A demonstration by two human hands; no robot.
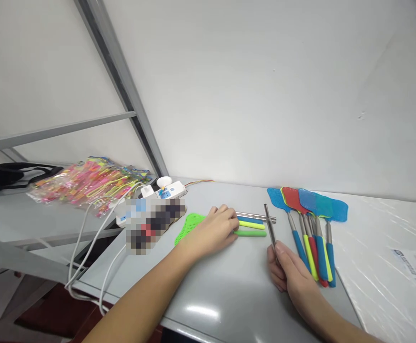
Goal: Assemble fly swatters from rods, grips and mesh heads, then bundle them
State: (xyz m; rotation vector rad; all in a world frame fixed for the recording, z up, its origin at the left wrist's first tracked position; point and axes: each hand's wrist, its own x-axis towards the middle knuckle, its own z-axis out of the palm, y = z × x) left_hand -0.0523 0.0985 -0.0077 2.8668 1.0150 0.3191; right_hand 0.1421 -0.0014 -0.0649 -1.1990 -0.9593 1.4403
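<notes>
My left hand (213,231) rests on a grey table (222,290), fingers lying over a green swatter head (189,225) and the ends of loose grips: a green grip (251,233), a yellow one (253,225) and a blue one (250,219). A bare metal rod (256,216) lies just behind them. My right hand (291,274) holds a thin metal rod (270,228) upright and slightly tilted. Right of it lie several finished fly swatters (313,228) with blue, red and yellow-green heads and coloured handles.
A white power strip (165,193) with cables stands at the table's back left. Bags of colourful items (86,181) lie on a grey shelf at left, beside a black object (11,175). A white sheet (390,257) covers the right side. The wall is close behind.
</notes>
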